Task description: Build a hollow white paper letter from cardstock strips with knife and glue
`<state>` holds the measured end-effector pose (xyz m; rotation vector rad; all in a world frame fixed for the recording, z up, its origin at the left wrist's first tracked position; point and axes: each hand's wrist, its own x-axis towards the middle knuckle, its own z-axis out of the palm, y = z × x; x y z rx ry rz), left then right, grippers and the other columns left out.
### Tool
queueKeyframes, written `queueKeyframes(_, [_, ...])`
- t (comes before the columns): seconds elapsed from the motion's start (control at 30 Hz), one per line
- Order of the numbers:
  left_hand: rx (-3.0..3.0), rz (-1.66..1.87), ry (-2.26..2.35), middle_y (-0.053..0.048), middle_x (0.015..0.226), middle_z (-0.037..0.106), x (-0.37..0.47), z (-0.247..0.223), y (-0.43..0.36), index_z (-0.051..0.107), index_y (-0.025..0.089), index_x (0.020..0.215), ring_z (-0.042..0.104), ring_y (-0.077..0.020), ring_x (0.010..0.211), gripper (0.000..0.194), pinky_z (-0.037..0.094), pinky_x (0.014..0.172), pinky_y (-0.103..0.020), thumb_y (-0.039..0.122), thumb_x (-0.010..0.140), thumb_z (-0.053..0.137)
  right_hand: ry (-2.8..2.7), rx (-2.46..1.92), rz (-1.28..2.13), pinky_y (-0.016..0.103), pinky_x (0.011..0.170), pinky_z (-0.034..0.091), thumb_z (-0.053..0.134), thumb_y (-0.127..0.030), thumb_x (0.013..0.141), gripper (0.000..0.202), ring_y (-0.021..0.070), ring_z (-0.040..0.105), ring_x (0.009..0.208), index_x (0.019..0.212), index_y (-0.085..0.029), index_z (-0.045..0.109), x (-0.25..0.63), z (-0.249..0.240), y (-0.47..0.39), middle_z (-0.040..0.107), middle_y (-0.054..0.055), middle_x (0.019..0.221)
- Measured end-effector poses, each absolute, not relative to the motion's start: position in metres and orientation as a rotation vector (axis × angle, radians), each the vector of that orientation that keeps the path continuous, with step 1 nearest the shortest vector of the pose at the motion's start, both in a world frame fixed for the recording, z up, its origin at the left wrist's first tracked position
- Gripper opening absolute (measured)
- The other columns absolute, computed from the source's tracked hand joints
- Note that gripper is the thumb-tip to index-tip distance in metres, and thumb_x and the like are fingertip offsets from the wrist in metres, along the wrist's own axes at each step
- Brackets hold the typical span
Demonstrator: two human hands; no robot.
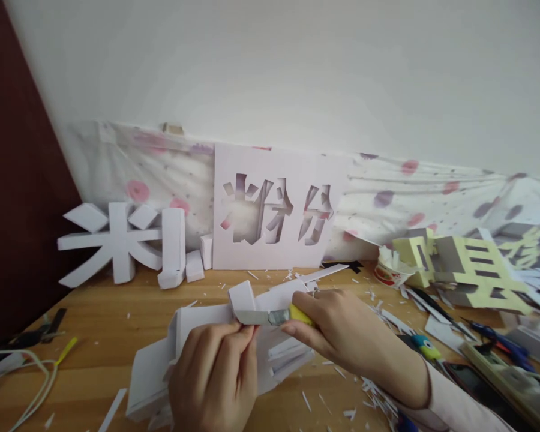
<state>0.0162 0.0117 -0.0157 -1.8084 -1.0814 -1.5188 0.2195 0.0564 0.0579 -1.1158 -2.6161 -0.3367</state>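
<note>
My left hand (216,372) is closed near the bottom centre, fingertips pinching a narrow white piece below a small folded white flap. Several larger white folded shapes (198,321) lie under and around it. My right hand (328,321), to its right, grips a yellow-handled cutter (299,314). The cutter's metal end (278,317) points left, and its blade lies along the white piece just above my left fingertips. Where the blade meets the piece is hard to make out. My left palm is hidden from view.
A white board (270,255) with cut-out characters stands against the spotted cloth. White block characters (122,240) stand at the left, yellow ones (477,264) at the right. Paper scraps, a paper cup (391,270), scissors and a power strip (504,384) lie rightward; cables (49,378) lie left.
</note>
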Motion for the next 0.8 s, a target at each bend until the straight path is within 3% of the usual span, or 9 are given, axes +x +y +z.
queueKeyframes(0.47, [-1.827,-1.507,-1.101,-0.001,0.076,0.07,0.016,-0.01,0.008,0.066,0.018,0.09,0.065,-0.0136,0.068,0.018,0.05,0.066,-0.027,0.001,0.092,0.061,-2.605,-0.967,-0.527,0.031,0.048,0.019,0.018,-0.065,0.108,0.07,0.0156,0.052,0.043,0.072,-0.02,0.058,0.222,0.057,0.064,0.062,0.002,0.053])
queueKeyframes(0.8, [-1.836,-1.523,-1.136,0.0,0.08,0.074,0.014,-0.015,0.013,0.069,0.017,0.093,0.069,-0.0129,0.072,0.016,0.053,0.07,-0.027,0.001,0.089,0.068,-2.659,-0.919,-0.513,0.03,0.05,0.021,0.016,-0.067,0.107,0.071,0.016,0.053,0.044,0.074,-0.019,0.058,0.222,0.063,0.084,0.063,0.004,0.053])
